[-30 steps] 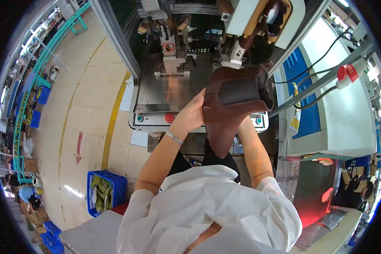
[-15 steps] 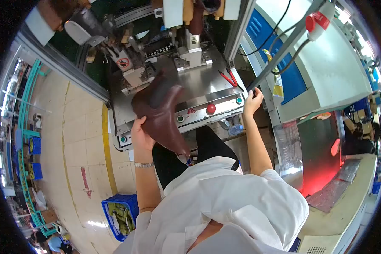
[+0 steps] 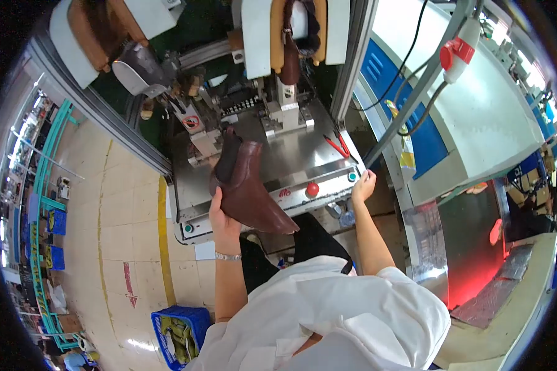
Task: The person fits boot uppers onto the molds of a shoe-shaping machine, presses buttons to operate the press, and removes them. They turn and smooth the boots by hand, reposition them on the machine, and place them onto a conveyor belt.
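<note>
My left hand grips a brown leather boot upper by its lower left side, thumb on top. The upper is tilted, with its dark-lined opening towards the machine and its tapered end at the lower right. It hangs over the front of the steel machine table and covers part of the button panel. My right hand is at the table's front right corner, beside a grey pole. Its fingers are curled, and what they hold, if anything, is hidden. Another brown upper sits on the machine's right mould.
Red-handled snips lie on the table's right side. A red button and green buttons line the front panel. On the floor at left stands a blue crate with greenish pieces. A white-and-blue cabinet stands at right.
The boot upper has turned in my left hand's grip, its tapered end swinging right, now covering the panel's middle green button. My right hand stays at the table corner. The whole view has shifted.
</note>
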Motion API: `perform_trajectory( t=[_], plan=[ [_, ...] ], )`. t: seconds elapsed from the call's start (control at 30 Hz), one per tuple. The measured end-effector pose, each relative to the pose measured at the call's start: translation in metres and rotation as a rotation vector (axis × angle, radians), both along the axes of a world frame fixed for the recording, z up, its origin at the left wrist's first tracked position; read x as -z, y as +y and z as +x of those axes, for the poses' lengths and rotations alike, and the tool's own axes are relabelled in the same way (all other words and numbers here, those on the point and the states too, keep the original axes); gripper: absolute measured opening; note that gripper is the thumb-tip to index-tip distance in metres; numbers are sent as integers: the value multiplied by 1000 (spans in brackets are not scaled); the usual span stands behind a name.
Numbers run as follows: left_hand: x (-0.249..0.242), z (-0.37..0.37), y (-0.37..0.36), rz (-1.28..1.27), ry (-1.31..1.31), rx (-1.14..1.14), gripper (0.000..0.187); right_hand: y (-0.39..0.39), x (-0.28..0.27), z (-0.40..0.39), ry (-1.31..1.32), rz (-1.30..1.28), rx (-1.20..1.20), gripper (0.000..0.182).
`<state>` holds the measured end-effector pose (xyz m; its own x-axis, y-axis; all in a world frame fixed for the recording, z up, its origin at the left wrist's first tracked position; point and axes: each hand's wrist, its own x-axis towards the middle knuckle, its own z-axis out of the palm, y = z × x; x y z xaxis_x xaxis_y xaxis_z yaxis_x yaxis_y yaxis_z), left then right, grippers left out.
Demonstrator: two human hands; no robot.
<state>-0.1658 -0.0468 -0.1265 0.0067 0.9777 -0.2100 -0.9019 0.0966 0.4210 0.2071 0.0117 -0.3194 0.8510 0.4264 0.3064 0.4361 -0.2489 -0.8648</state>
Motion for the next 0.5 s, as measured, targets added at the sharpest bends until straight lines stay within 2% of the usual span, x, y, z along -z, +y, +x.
perform_trajectory(
  t=[0.2, 0.33, 0.5],
  plan=[
    [11, 9, 17, 18, -54, -85, 34, -1, -1, -1, 68, -16, 4, 27],
    [54, 2, 41, -55, -259, -132, 32, -1, -1, 0, 67, -5, -6, 27],
    [104, -4, 45, -92, -234, -138, 21, -2, -1, -1, 36, 9, 2, 26]
  ],
)
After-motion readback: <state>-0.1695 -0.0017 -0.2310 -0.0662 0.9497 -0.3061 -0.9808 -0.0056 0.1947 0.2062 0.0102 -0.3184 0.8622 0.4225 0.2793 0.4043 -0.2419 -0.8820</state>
